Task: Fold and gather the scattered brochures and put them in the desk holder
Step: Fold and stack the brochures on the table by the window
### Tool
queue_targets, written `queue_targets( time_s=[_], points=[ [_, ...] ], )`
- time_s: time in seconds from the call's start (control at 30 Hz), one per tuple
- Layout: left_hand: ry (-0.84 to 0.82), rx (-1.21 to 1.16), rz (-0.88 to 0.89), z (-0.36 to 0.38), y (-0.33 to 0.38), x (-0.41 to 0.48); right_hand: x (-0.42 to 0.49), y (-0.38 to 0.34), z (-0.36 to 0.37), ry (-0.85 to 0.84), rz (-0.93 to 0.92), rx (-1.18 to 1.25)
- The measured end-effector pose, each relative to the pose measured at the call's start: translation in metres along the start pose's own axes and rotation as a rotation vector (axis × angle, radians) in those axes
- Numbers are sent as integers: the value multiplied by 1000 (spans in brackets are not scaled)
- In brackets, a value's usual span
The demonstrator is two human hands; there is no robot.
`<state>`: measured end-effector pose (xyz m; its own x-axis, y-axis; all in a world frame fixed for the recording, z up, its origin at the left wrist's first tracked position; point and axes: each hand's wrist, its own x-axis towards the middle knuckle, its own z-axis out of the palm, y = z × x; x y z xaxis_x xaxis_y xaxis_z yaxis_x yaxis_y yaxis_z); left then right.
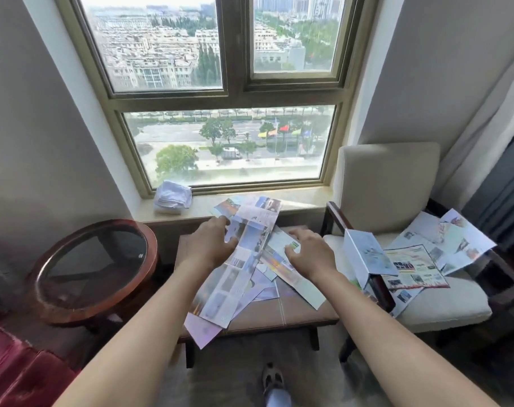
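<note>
Glass-topped round table at left is out of play; at centre I see the left hand gripping the upper edge of a long unfolded brochure atop the loose pile on the footstool. The right hand, apart from it, has bent fingers on a pale brochure; grip or press, can't tell. Looks like early gathering: next, crease that long sheet along its panels, then collect the chair brochures; the white boxy item there may be the holder, unsure.
</note>
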<state>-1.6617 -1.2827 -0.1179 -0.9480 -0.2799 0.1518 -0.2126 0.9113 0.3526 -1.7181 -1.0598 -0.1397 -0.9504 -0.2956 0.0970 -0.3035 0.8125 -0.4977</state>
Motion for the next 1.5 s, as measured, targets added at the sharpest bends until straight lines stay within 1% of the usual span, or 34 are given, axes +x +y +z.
queue_targets(
  time_s=[0.1, 0.27, 0.43, 0.57, 0.7, 0.83, 0.93, 1.07, 1.17, 1.23, 1.27, 1.33, 1.43, 1.5],
  points=[
    [-16, 17, -29, 24, -8, 54, 57, 10, 22, -38, -8, 33],
    [-44, -11, -137, 50, -17, 138, 145, 16, 52, -124, -9, 45],
    [-34, -65, -214, 73, -43, 188, 217, 15, 80, -196, -47, 6],
    [-101, -55, -236, 109, -79, 195, 237, 18, 123, -218, -109, -4],
    [-147, -87, -324, 175, -122, 183, 227, 41, 190, -222, -114, 31],
    [-228, -107, -410, 248, -170, 156, 201, 65, 262, -320, -138, 17],
    [-273, -114, -470, 277, -192, 131, 206, 74, 291, -357, -166, -3],
    [-313, -64, -675, 285, -215, 104, 216, 68, 323, -404, -185, 20],
    [-466, 3, -922, 307, -236, 82, 209, 66, 364, -481, -241, 13],
    [-534, 2, -1068, 330, -244, 66, 198, 68, 397, -585, -296, -41],
    [-518, -30, -1125, 343, -246, 58, 191, 69, 414, -634, -321, -62],
    [-433, -125, -1228, 373, -247, 47, 178, 71, 447, -696, -367, -76],
    [-300, -272, -1448, 408, -243, 41, 162, 82, 487, -770, -418, -84],
    [-197, -348, -1565, 423, -239, 39, 155, 92, 504, -784, -415, -108]
  ],
)
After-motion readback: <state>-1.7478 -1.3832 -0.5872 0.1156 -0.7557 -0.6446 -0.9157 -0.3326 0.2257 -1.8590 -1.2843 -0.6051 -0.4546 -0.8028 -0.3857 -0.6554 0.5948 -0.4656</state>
